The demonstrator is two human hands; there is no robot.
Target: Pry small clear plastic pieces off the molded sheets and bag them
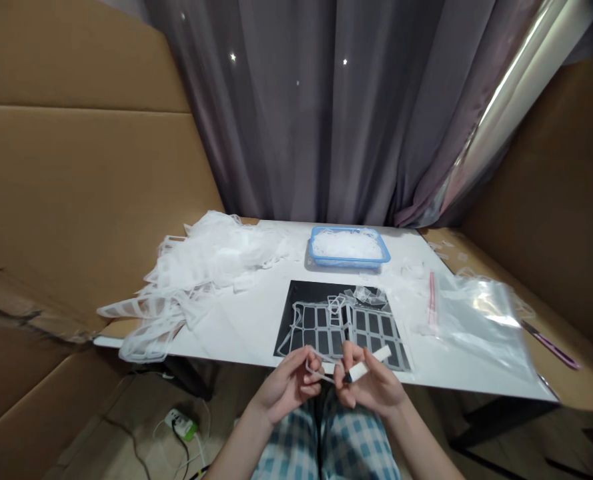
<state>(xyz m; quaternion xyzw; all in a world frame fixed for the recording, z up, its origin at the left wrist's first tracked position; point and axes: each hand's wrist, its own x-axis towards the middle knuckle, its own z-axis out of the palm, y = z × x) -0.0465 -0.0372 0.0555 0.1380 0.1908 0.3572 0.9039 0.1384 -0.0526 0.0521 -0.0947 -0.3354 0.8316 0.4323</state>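
Note:
My left hand (295,381) pinches a small translucent plastic frame (321,375) at the table's front edge. In my right hand (371,387) is a white stick-like tool (371,363) with a dark tip; its fingers are close to the frame's right end. Just beyond both hands lies a black mat (301,293) bearing translucent grid-like frames (326,330). Several small clear pieces (369,295) rest at the mat's upper right.
A blue basket (349,260) of white pieces stands behind the mat. White sheets (216,253) are heaped at left. At right lie a clear plastic bag (481,320) and a pink-handled tool (556,348). Cardboard walls (86,173) flank the table (236,333).

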